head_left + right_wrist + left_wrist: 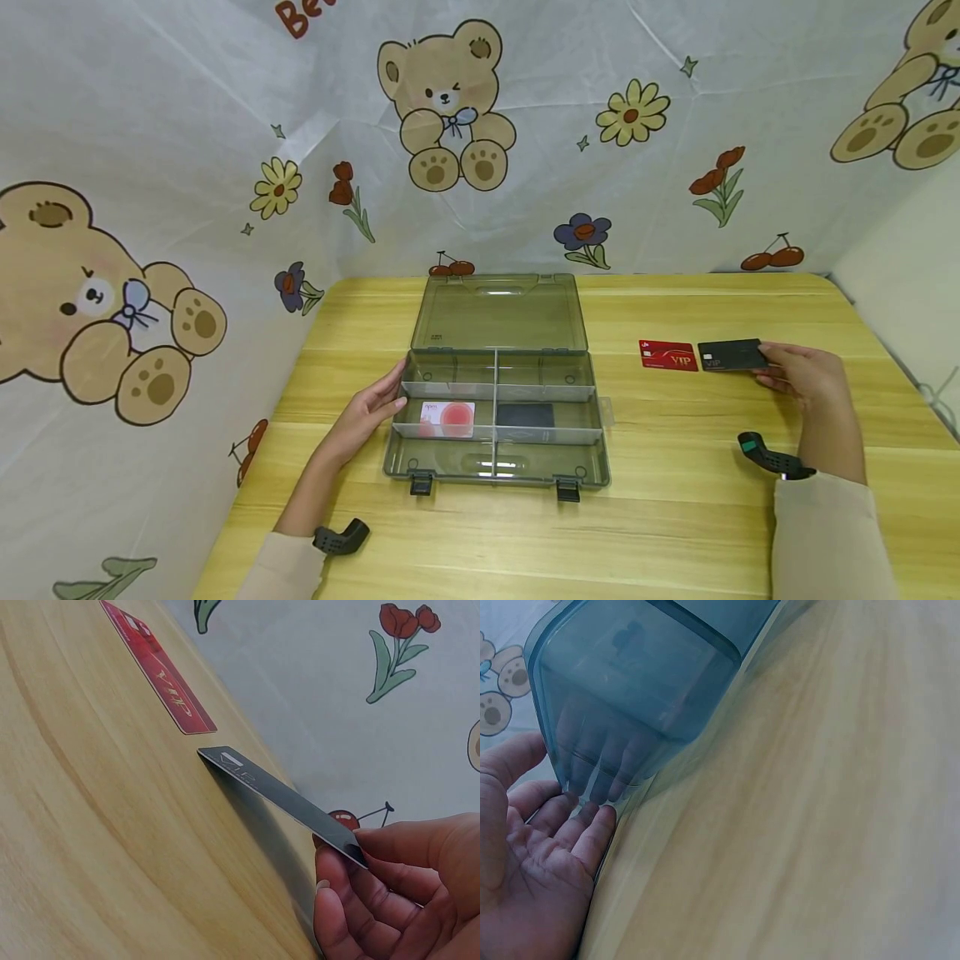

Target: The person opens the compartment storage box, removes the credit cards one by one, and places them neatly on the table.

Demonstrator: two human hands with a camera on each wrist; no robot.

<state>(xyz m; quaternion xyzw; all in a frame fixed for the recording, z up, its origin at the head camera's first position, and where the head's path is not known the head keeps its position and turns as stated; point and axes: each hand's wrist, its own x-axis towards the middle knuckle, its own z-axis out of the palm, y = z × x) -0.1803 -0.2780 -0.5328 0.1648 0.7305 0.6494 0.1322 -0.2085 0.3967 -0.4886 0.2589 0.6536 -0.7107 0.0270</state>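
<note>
My right hand (808, 375) pinches the right end of a black VIP card (727, 355) between thumb and fingers. In the right wrist view the card (281, 801) is tilted, its held end raised off the table. A red VIP card (667, 356) lies flat just left of it. My left hand (366, 414) touches the left side of a smoky, see-through divided box (442, 458), fingers fairly straight; the left wrist view shows the fingertips against the box wall (630, 682). Inside the box's middle row sit a white-and-pink card (447, 419) on the left and a dark card (525, 415) on the right.
The box's lid (498, 317) lies folded back behind it. Two black latches (421, 483) hang from its front edge. A wood-grain table (675, 517) bears everything. Behind and to the left hangs a white cloth (540, 100) printed with bears and flowers.
</note>
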